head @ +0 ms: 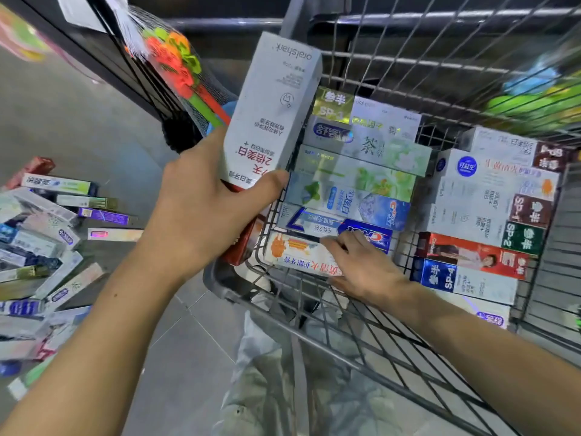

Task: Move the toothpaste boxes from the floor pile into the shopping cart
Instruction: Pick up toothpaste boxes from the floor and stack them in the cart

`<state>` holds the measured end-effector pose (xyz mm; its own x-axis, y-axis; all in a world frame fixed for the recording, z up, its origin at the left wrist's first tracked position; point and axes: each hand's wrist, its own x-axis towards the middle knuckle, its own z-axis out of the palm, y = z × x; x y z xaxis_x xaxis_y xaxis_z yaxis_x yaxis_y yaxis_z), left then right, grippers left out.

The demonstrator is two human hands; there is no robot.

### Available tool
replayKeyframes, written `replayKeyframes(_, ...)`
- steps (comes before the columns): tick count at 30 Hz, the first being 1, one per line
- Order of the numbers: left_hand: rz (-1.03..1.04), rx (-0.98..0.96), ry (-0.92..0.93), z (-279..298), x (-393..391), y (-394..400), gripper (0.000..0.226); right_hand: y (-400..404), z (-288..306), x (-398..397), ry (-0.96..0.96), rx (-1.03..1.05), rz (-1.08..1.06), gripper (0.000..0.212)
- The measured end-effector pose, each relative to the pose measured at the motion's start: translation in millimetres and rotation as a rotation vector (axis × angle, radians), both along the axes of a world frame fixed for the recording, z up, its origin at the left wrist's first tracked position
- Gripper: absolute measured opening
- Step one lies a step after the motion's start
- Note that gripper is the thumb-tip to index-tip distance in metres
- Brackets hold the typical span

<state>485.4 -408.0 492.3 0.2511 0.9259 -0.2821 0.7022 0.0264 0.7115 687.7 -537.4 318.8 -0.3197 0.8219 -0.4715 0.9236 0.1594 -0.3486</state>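
Observation:
My left hand (204,199) grips a tall white toothpaste box (273,102) with red lettering, held upright over the near left edge of the wire shopping cart (330,313). A red box (243,243) sits under the same hand against the cart's wire. My right hand (361,265) reaches inside the cart, fingers resting on a white and orange box (298,251) at the near end of a stacked row of toothpaste boxes (355,171). A second stack of boxes (484,215) fills the cart's right side. The floor pile of toothpaste boxes (47,240) lies at the left.
A dark shelf (103,58) stands at the upper left with a net bag of orange and green plastic items (179,61) hanging by it. Green and blue goods (534,99) show beyond the cart's far wire wall. Grey tiled floor (182,357) lies between pile and cart.

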Motion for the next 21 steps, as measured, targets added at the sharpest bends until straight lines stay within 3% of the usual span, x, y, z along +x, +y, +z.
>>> replayKeyframes(6,0.019,-0.001,-0.003,1.7,1.3,0.1,0.028,-3.3,0.1,0.4,-0.103,0.014,-0.004,0.073)
replayKeyframes(13,-0.026,0.049,0.049,4.2,5.9,-2.2,0.033,4.2,0.2,-5.1,-0.044,0.05,-0.016,0.062)
replayKeyframes(18,-0.156,0.208,0.122,9.1,23.7,-1.7,0.064,3.3,8.2,20.7,-0.042,0.146,-0.131,0.053)
replayKeyframes(21,-0.211,0.254,0.106,11.3,43.5,2.7,0.058,3.5,16.0,46.0,-0.114,0.11,-0.227,0.064)
